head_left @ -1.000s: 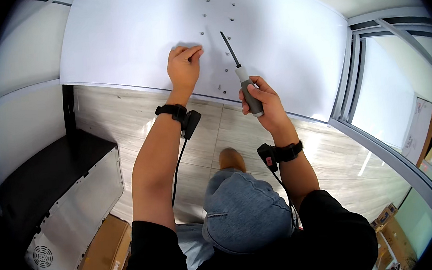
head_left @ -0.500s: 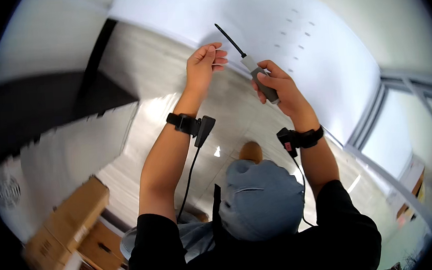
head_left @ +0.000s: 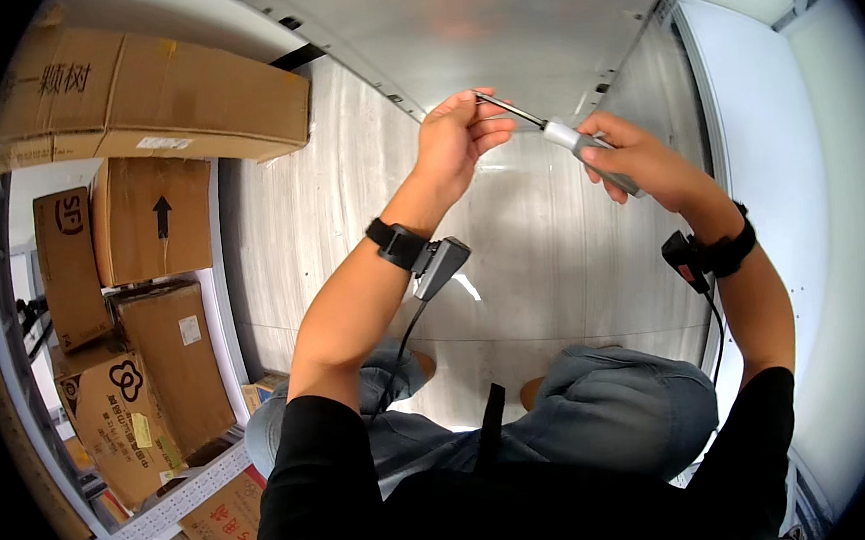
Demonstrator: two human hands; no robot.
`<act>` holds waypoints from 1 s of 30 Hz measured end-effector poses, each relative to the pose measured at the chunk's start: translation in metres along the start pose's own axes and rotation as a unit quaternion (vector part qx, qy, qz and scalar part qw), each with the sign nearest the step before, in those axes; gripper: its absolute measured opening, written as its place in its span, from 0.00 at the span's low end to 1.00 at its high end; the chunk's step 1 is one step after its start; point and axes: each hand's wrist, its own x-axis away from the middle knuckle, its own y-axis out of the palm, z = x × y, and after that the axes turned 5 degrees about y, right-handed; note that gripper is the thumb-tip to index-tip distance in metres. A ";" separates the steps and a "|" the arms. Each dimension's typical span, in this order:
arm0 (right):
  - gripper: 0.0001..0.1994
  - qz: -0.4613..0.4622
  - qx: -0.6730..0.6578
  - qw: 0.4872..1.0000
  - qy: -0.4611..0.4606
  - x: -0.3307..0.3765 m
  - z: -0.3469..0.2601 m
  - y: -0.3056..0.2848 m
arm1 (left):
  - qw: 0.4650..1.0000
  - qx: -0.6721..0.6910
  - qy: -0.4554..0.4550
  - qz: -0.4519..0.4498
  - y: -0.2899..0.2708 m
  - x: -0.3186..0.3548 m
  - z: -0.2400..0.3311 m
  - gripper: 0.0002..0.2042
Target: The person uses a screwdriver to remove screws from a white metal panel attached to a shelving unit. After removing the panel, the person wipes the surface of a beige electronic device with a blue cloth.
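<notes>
My right hand [head_left: 641,160] is wrapped round the grey handle of a screwdriver [head_left: 595,153]. Its thin dark shaft points up and to the left, toward my left hand [head_left: 455,138]. There the thumb and forefinger are pinched together right at the screwdriver's tip, while the other fingers are loosely apart. Whatever small thing may be in that pinch is hidden. Just beyond both hands stands a large grey metal panel [head_left: 476,26], with small dark fittings along its side edges.
On the left, a shelf rack [head_left: 227,314] holds several cardboard boxes [head_left: 153,219]. A long carton [head_left: 200,96] lies at the far left. White panels [head_left: 763,187] line the right side. The grey plank floor [head_left: 552,262] shows between my legs and the metal panel.
My view has turned from the white surface to the grey metal panel and the boxes. The screwdriver tip has come to my left fingertips, and its shaft now lies flatter.
</notes>
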 end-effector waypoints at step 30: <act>0.15 0.165 -0.532 0.831 -0.017 -0.133 -0.019 0.237 | 0.968 -0.184 -0.147 -0.088 -0.125 -0.082 0.055 0.13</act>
